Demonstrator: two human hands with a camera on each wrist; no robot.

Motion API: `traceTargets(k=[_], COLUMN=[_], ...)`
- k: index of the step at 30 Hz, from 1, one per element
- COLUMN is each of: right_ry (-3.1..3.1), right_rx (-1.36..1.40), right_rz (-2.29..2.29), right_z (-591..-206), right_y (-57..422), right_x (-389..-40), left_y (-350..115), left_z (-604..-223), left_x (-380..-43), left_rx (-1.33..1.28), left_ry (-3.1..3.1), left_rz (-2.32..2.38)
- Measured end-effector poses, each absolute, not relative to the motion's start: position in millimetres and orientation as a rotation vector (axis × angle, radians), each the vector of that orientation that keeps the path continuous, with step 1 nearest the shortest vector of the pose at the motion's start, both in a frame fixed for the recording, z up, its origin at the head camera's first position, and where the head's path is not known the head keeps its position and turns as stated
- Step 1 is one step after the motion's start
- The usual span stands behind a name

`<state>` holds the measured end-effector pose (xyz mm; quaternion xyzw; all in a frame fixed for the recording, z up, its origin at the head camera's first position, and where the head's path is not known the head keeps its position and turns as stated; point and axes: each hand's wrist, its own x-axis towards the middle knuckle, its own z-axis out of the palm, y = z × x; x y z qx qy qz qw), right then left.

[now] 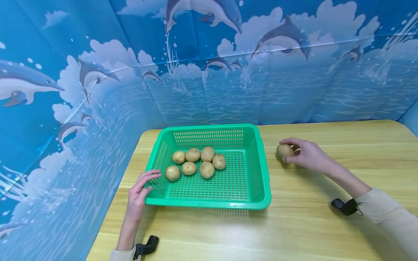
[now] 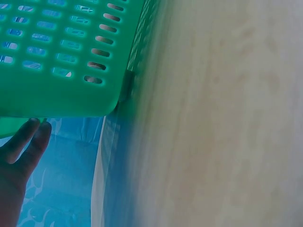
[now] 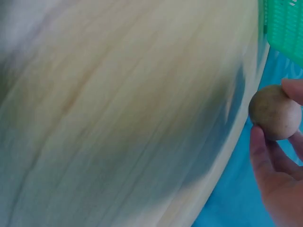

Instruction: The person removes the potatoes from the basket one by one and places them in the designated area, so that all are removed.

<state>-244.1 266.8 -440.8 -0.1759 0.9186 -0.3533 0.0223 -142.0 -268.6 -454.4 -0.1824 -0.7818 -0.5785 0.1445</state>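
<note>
The left hand (image 1: 138,191) is laid, fingers loosely extended and thumb apart, over the left rim of a rectangular green perforated plastic basket (image 1: 209,204), which is presumably steadied thereby. Seven rounded yellow-brown potatoes (image 1: 189,168) are gathered toward the basket's left and middle, probably kept from rolling away by its walls. Beyond the right wall, at the pale wood-grained table (image 1: 294,224), a round brown potato (image 1: 284,153) is pinched between thumb and fingers of the right hand (image 1: 308,156), a grip apparently suited to its rounded form.

basket (image 1: 209,204): green | potatoes (image 1: 207,170): tan | table (image 1: 300,217): yellowish woodgrain | backdrop (image 1: 196,98): blue, dolphin-print
</note>
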Motion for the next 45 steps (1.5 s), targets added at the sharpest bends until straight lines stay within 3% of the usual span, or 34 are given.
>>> traceTargets(k=[45], right_ry=[2.795], right_rx=[-0.496], right_rz=[-1.021], right_z=[-451], right_y=[267], right_x=[-237], left_y=[-269], left_z=[-455], left_x=[-141], left_rx=[-0.502], left_ry=[-2.261], left_rz=[-1.662])
